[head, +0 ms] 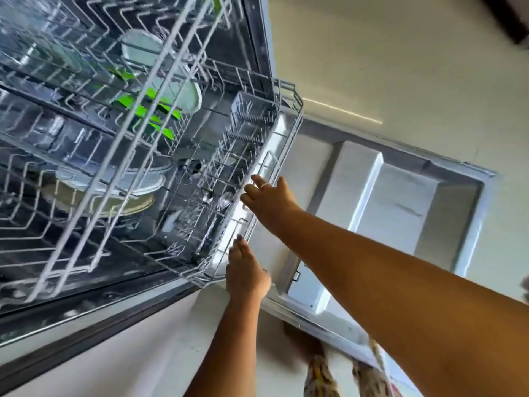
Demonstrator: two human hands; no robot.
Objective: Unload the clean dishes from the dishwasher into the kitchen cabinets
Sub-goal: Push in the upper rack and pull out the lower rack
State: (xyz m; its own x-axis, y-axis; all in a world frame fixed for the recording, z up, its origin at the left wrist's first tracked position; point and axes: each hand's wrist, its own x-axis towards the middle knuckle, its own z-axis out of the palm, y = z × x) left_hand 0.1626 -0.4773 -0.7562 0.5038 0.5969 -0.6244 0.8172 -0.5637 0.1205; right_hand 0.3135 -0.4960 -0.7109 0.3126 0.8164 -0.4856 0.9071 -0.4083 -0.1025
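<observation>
Head view: your right hand [269, 202] hooks curled fingers over the front rim of the grey wire lower rack [274, 156]; your left hand [246, 270] touches it alongside, fingers straight.

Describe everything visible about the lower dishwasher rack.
The lower rack is light grey coated wire, slid partly out over the open door. It holds pale plates, and a grey plastic cutlery basket with spoons sits along its front. The right hand grips its front rim; the left hand touches the same rim with its fingertips, nearer the corner.
</observation>
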